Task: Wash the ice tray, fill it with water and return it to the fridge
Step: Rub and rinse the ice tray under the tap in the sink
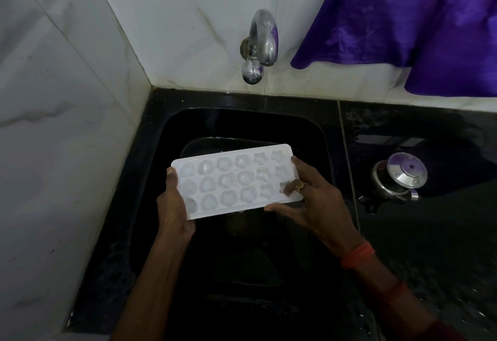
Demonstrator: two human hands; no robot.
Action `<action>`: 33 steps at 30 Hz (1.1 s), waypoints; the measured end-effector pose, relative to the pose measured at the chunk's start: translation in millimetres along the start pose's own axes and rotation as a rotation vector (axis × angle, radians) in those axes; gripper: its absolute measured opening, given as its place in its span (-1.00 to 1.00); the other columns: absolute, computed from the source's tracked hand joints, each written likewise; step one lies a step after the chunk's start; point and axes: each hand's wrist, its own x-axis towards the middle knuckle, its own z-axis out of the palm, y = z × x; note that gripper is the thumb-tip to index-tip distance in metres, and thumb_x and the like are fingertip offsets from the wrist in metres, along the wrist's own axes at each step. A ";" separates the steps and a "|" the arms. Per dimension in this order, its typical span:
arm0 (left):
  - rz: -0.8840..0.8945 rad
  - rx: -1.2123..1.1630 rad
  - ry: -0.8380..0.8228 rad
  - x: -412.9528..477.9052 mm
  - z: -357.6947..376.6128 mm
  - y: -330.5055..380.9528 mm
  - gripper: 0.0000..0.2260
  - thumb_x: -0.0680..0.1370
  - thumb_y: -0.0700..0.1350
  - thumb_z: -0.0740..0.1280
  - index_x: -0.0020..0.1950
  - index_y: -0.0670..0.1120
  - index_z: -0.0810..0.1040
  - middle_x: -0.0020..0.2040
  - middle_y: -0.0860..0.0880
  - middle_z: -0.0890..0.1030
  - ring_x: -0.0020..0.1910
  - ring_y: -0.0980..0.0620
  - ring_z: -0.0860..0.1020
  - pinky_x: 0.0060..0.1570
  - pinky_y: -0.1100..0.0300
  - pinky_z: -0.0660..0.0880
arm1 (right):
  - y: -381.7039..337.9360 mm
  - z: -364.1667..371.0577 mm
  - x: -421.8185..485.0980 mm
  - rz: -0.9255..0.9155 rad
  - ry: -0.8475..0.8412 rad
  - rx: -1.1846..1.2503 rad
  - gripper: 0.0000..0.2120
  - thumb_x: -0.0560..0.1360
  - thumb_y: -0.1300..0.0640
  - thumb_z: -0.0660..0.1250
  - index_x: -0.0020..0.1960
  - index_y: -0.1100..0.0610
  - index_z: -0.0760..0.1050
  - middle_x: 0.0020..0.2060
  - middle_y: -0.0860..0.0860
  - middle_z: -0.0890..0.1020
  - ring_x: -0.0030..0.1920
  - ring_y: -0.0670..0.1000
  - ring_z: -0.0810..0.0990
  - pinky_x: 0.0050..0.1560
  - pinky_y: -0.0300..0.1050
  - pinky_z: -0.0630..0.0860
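We start at the left thumb (170, 174), which presses down on the top rim of the tray's left short end, while the other fingers of the left hand (174, 206) curl out of sight beneath it. On the other side, the right hand (315, 202) clasps the right short end: its forefinger (295, 161) lies along the far corner, its thumb (271, 209) pinches the near corner, and a finger wearing a gold ring (300, 185) shows faintly through the translucent plastic from below. An orange thread band (357, 254) circles the right wrist. Between both hands, the white ice tray (231, 182) is held roughly level, open side up, with 3 rows of 6 moulds, 18 in all: round and flower shapes to the left, stars to the right. We cannot tell whether the moulds hold any water. The tray hangs over the black sink (242, 121), clear of its walls, and a dark rounded shape lies in the basin under it, too dim to name. Beyond, a chrome wall tap (263, 38) juts from the white marble-look tiles (188, 4), above and behind the tray. On the wet black countertop (403, 233) to the right stands a lidded steel pot (399, 176), and a purple cloth (403, 17) hangs over the wall above it.
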 end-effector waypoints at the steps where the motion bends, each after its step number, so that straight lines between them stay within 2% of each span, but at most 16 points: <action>1: -0.001 -0.001 0.000 0.3 -0.5 -0.2 -0.61 0.61 0.25 0.22 -0.03 -0.03 0.63 -0.17 -0.04 0.73 -0.16 -0.10 0.70 -0.18 -0.01 0.62 | -0.4 -0.1 0.6 -0.007 -0.005 -0.012 -0.30 0.37 -0.46 0.28 -0.04 0.19 0.68 0.47 0.14 0.46 0.18 0.13 0.68 0.02 0.07 0.71; 4: -0.001 -0.002 0.009 1.4 -0.7 -0.1 -0.62 0.61 0.25 0.22 -0.03 -0.03 0.63 -0.13 -0.05 0.72 -0.16 -0.09 0.70 -0.20 0.00 0.62 | -3.2 -0.9 2.5 -0.005 -0.041 -0.031 -0.19 0.41 -0.54 0.14 0.00 0.18 0.70 0.50 0.15 0.40 0.24 0.16 0.65 0.06 0.10 0.70; 6: -0.005 0.001 0.021 2.6 -0.5 1.0 -0.61 0.60 0.26 0.22 -0.02 -0.04 0.62 -0.12 -0.06 0.72 -0.15 -0.10 0.70 -0.20 0.01 0.62 | -5.5 -2.1 3.5 0.002 -0.063 -0.033 -0.18 0.41 -0.55 0.12 0.02 0.17 0.70 0.52 0.13 0.38 0.27 0.16 0.63 0.08 0.10 0.69; 13: -0.019 0.022 0.039 7.9 -0.4 1.2 -0.59 0.58 0.27 0.25 0.03 -0.06 0.62 -0.03 -0.10 0.71 -0.06 -0.15 0.69 -0.07 -0.08 0.63 | -7.5 -5.2 2.9 0.041 -0.064 -0.001 -0.36 0.30 -0.39 0.41 0.03 0.15 0.61 0.50 0.12 0.39 0.27 0.12 0.63 0.05 0.04 0.69; 17: -0.017 0.023 0.047 8.5 0.7 0.6 -0.58 0.58 0.27 0.25 0.02 -0.07 0.62 -0.03 -0.11 0.71 -0.08 -0.15 0.68 -0.11 -0.06 0.63 | -11.3 -5.6 2.1 0.047 -0.035 -0.026 -0.40 0.29 -0.38 0.43 0.08 0.06 0.53 0.52 0.05 0.37 0.17 0.09 0.66 -0.08 0.01 0.70; 19: -0.011 0.030 0.050 7.7 1.2 0.5 -0.58 0.59 0.27 0.25 0.04 -0.07 0.62 -0.05 -0.10 0.70 -0.09 -0.14 0.68 -0.14 -0.04 0.63 | -11.8 -4.2 1.4 0.001 -0.044 -0.080 -0.48 0.36 -0.38 0.41 0.11 -0.02 0.50 0.55 0.02 0.30 0.24 0.08 0.62 -0.08 0.01 0.70; 23: -0.011 0.022 0.041 5.8 2.4 1.8 -0.60 0.59 0.26 0.24 0.02 -0.05 0.61 -0.05 -0.09 0.70 -0.09 -0.13 0.68 -0.13 -0.04 0.63 | -11.3 -0.5 -0.2 -0.043 -0.090 -0.094 -0.59 0.46 -0.31 0.37 0.19 -0.10 0.53 0.60 0.06 0.18 0.48 0.18 0.39 0.21 0.20 0.56; 27: -0.002 0.024 0.032 4.5 3.4 2.0 -0.62 0.60 0.26 0.24 -0.03 -0.04 0.61 -0.07 -0.08 0.70 -0.10 -0.12 0.68 -0.16 0.00 0.62 | -10.4 3.7 -1.9 -0.099 -0.121 -0.121 -0.68 0.54 -0.24 0.33 0.18 -0.09 0.55 0.61 0.08 0.19 0.57 0.22 0.25 0.48 0.32 0.30; 33: -0.008 0.025 0.028 5.9 2.9 1.9 -0.61 0.59 0.26 0.24 -0.02 -0.04 0.61 -0.07 -0.08 0.70 -0.09 -0.13 0.68 -0.15 -0.02 0.63 | -10.6 2.4 -0.6 -0.197 -0.086 -0.265 -0.68 0.57 -0.24 0.28 0.14 -0.07 0.63 0.57 0.15 0.28 0.58 0.15 0.25 0.60 0.20 0.09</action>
